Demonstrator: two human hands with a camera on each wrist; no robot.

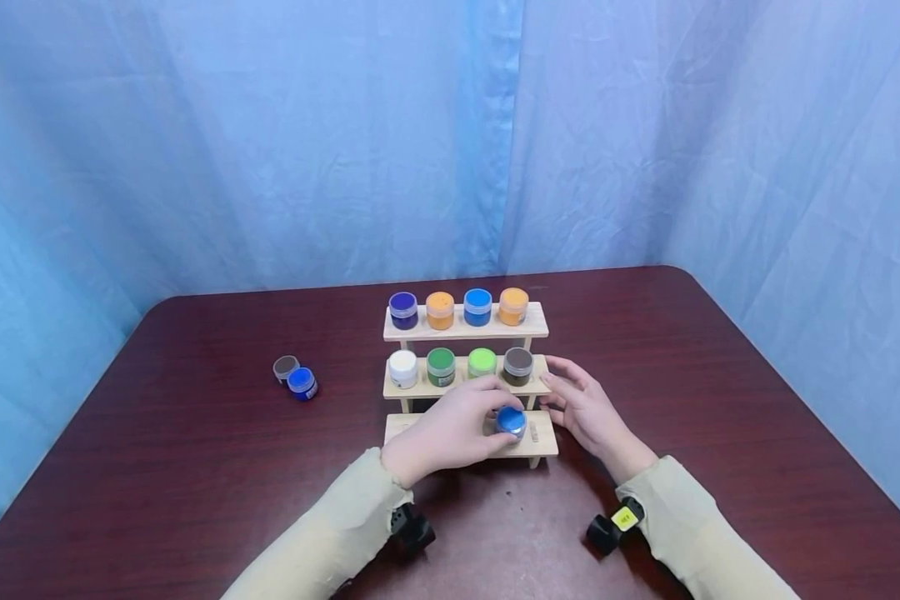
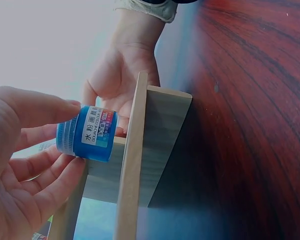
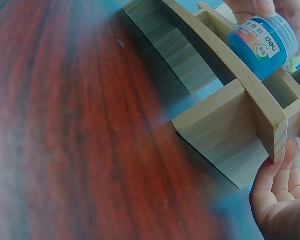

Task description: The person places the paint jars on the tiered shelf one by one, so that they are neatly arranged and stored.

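Observation:
In the head view my left hand (image 1: 457, 425) pinches a blue paint jar (image 1: 511, 423) between thumb and fingers, over the lowest step of a three-step wooden rack (image 1: 397, 425). The left wrist view shows the jar (image 2: 96, 134) by its label, apart from the step's edge beneath it. My right hand (image 1: 588, 408) is at the rack's right end. In the right wrist view its relaxed fingers (image 3: 282, 177) touch the end of the lowest step (image 3: 272, 125). White, dark green, light green and dark brown jars stand on the middle step; purple, orange and blue ones on top.
Left of the rack, a dark brown jar (image 1: 286, 368) and a blue jar (image 1: 302, 383) stand side by side on the dark red table (image 1: 195, 467). Light blue curtains (image 1: 330, 150) hang behind the table and at both sides.

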